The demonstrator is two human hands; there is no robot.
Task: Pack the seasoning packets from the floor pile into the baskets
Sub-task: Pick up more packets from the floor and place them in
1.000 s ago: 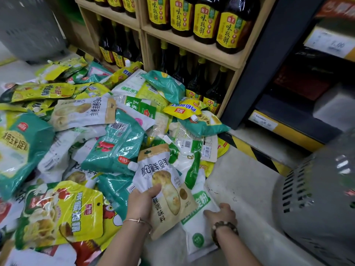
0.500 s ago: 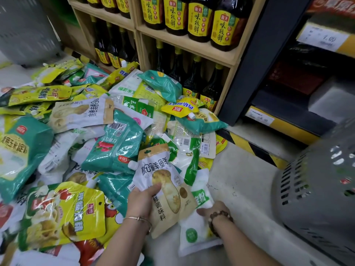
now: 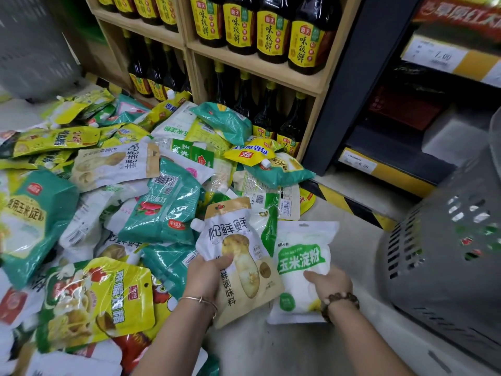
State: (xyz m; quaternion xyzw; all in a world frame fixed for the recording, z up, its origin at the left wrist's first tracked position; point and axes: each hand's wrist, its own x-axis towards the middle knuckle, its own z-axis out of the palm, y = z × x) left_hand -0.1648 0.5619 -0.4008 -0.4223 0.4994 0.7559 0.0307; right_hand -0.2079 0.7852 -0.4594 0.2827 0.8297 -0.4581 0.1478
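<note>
Seasoning packets [image 3: 162,207] are heaped in a wide pile on the floor [image 3: 311,348], spread from the left edge of the view to the foot of a wooden shelf [image 3: 254,69]. 2 of them are lifted at the near right edge of the pile. A beige-and-white spouted pouch [image 3: 241,248] printed with a mushroom is gripped by the left hand [image 3: 206,278], with the thumb pressed across its front and the fingers curled behind it. Just beside it, a white starch bag [image 3: 301,267] with green lettering is held by the right hand [image 3: 329,283], thumb on the face near the lower right corner and fingers hidden underneath. Whether the bag's bottom edge is touching the floor or just clear of it cannot be told.

A grey slotted basket [image 3: 439,267] stands to the right, near the starch bag. Green and red patches are seen through its slots and may be packets already inside, but certainty is prevented by blur. A 2nd grey basket [image 3: 32,50] is seen at the far left, behind the pile, and its contents are hidden.

Progress is judged to be early: dozens of packets are left on the floor, and only 2 are in hand, not yet dropped in. Dark sauce bottles [image 3: 271,31] with yellow labels are ranged on the shelf behind the pile.
</note>
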